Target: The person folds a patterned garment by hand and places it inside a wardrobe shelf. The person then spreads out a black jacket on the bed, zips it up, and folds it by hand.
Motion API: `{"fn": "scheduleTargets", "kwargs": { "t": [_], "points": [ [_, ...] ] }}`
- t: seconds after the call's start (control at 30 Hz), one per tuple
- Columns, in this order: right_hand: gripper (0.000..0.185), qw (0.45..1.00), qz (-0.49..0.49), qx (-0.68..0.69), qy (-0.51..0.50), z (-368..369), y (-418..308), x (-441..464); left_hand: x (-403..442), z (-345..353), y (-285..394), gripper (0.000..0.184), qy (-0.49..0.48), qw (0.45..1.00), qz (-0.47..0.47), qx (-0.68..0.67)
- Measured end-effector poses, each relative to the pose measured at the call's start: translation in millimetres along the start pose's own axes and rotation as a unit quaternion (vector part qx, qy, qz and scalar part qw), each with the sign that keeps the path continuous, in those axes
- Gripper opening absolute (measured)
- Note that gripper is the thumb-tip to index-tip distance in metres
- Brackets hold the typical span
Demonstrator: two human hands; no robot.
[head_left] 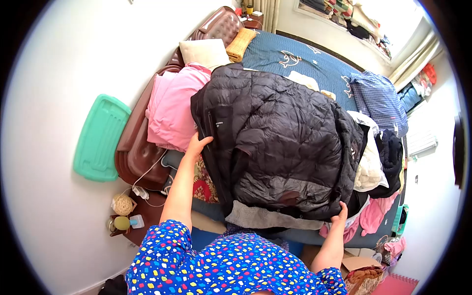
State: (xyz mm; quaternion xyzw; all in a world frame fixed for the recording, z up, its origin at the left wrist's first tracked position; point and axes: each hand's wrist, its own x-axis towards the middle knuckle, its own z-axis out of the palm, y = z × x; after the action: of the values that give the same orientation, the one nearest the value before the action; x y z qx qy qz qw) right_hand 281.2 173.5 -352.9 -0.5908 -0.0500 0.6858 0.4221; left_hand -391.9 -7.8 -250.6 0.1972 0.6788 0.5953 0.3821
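A large black quilted jacket (pixel 285 128) is spread over the heap of clothes on the bed. My left hand (pixel 197 144) is at its left edge, thumb pointing right along the dark cloth and fingers closed on that edge. My right hand (pixel 340 211) grips the lower right corner of the jacket. A grey fleecy cloth (pixel 270 218) shows beneath the jacket's near edge. Folded pink bedding (pixel 174 108) lies just left of the jacket. White garments (pixel 368 167) stick out from under its right side.
Behind the jacket are the blue bedspread (pixel 270 46), a cream pillow (pixel 204 52) and a checked blue cloth (pixel 378 101). A brown headboard (pixel 135 132) and green plastic lid (pixel 101 137) stand left. A nightstand (pixel 147 216) is near left, a cardboard box (pixel 359 263) near right.
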Motion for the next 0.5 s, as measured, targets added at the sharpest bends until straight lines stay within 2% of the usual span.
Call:
{"fn": "scheduleTargets", "kwargs": {
  "t": [0.1, 0.17, 0.2, 0.23, 0.3, 0.33, 0.37, 0.4, 0.47, 0.5],
  "points": [
    [0.031, 0.994, -0.068, 0.059, 0.062, 15.5, -37.2, 2.7, -10.4, -6.2, 16.5, 0.053, -0.012, 0.998, -0.026, -0.061],
    [0.031, 0.985, -0.145, 0.070, 0.068, 52.1, -68.2, -0.8, -12.1, -4.7, 19.8, 0.059, 0.001, 0.995, 0.005, -0.103],
    [0.037, 0.966, -0.247, 0.037, 0.062, 65.7, -85.6, 18.5, -19.7, -0.1, 29.5, 0.059, 0.005, 0.991, -0.020, -0.135],
    [0.041, 0.926, -0.376, -0.031, 0.005, 126.2, -87.8, -34.8, -20.1, 2.2, 29.5, 0.059, 0.003, 0.990, -0.020, -0.136],
    [0.040, 0.840, -0.482, -0.246, -0.050, 219.1, -75.3, -82.2, -16.9, 6.9, 31.5, 0.056, 0.011, 0.981, -0.002, -0.191],
    [0.037, 0.766, -0.497, -0.390, -0.120, 260.2, -56.6, -115.5, -14.7, 8.2, 32.8, 0.056, 0.003, 0.982, -0.002, -0.191],
    [0.035, 0.666, -0.500, -0.520, -0.190, 292.9, -33.9, -146.8, -11.1, 8.9, 34.1, 0.056, 0.003, 0.974, -0.016, -0.225],
    [0.032, 0.539, -0.486, -0.638, -0.257, 317.6, -9.7, -176.8, -5.9, 10.3, 34.1, 0.056, 0.002, 0.965, -0.033, -0.259],
    [0.027, 0.256, -0.394, -0.828, -0.307, 337.5, 41.3, -204.8, 6.4, 8.3, 28.7, 0.056, -0.010, 0.964, 0.007, -0.266],
    [0.025, 0.178, -0.345, -0.864, -0.322, 336.5, 66.3, -201.9, 6.9, 11.1, 29.3, 0.057, -0.010, 0.963, 0.028, -0.269]
  ]
}}
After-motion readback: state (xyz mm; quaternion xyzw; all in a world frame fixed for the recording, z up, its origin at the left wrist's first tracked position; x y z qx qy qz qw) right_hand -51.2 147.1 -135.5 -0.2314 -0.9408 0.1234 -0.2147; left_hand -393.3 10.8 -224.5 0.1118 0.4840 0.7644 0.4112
